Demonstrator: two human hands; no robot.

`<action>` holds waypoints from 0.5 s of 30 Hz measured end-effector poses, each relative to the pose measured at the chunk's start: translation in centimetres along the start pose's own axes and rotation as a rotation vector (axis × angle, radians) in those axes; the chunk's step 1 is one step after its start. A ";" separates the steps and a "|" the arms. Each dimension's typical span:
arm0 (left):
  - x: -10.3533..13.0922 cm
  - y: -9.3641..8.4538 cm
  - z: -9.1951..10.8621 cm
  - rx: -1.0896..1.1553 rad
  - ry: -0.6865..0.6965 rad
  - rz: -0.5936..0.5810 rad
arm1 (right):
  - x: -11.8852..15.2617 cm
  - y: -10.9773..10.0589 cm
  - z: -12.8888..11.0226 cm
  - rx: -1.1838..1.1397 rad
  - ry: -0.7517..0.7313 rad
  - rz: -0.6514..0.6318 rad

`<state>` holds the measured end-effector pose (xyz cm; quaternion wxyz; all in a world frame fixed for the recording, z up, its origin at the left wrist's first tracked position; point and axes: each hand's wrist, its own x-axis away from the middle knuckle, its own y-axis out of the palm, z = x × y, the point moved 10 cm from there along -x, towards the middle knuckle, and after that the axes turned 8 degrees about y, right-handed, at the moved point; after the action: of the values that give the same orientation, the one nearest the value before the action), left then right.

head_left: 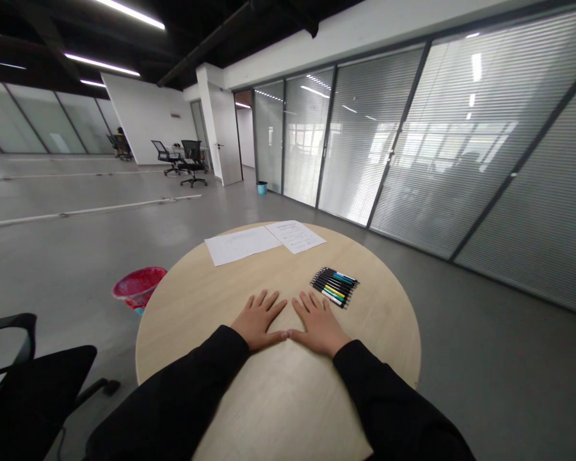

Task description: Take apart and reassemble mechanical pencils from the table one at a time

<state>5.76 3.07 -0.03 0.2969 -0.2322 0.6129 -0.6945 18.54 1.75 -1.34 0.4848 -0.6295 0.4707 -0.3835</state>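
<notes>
Both hands rest palm down on a round wooden table [182, 320], thumbs meeting at the tips. My left hand [260, 320] lies flat with its fingers spread and holds nothing. My right hand [318, 323] is likewise flat and open, its fingertips close to a row of pens [335, 286]. The pens lie side by side; most are black, and some carry white, blue, green or yellow parts. Farther back on the table are two sheets of paper, a plain-looking one [242, 245] on the left and a printed one [296, 236] on the right.
A red bin [141, 285] stands on the floor left of the table. A black chair [43, 384] is near at lower left. Office chairs [191, 160], a small blue bin [262, 187] and an open door [226, 137] are farther off. Glass partitions with blinds [365, 134] run along the right.
</notes>
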 end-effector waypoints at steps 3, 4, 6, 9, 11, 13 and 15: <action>0.1 -0.2 0.0 0.012 -0.005 0.013 | 0.1 -0.2 -0.1 -0.005 -0.006 0.009; 0.1 -0.4 0.0 0.019 -0.004 0.033 | 0.2 -0.3 -0.1 -0.009 -0.009 0.019; 0.1 -1.3 0.1 0.046 0.010 0.107 | 0.5 -1.0 -0.3 -0.028 -0.023 0.065; 0.2 -2.8 0.4 0.095 0.053 0.224 | 1.0 -2.4 -0.7 -0.077 -0.070 0.179; 0.3 -3.2 0.6 0.106 0.070 0.252 | 1.1 -3.4 -0.4 -0.103 -0.077 0.253; 0.4 -3.2 0.8 0.094 0.071 0.245 | 0.9 -4.1 0.6 -0.108 -0.040 0.308; 0.5 -3.1 0.8 0.075 0.062 0.228 | 0.2 -4.6 2.2 -0.094 0.025 0.319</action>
<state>5.60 2.39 3.17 0.3634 -0.1278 0.6177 -0.6856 21.65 2.52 2.59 0.5036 -0.5640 0.5883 -0.2869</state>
